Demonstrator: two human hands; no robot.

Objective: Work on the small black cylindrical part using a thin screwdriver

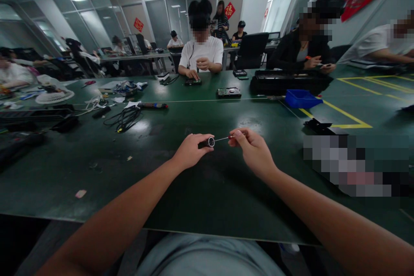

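Note:
Above the green table, my left hand (191, 152) is closed around a small dark cylindrical part (210, 142), whose round, silvery-rimmed end faces me. What the part belongs to I cannot make out. My right hand (254, 152) pinches a screwdriver (223, 139) with a thin metal shaft and a red piece near the fingers. Its shaft points left and its tip is at the round end of the cylinder; whether it sits inside cannot be told. Most of the screwdriver's handle is hidden by my fingers.
A hard drive (229, 92) lies ahead, near a blue bin (303, 98) and a long black housing (289, 82). Black cables (126, 118) and a pen-like tool (152, 105) lie on the left. Across the table (155, 138), a person in white (202, 56) handles another drive.

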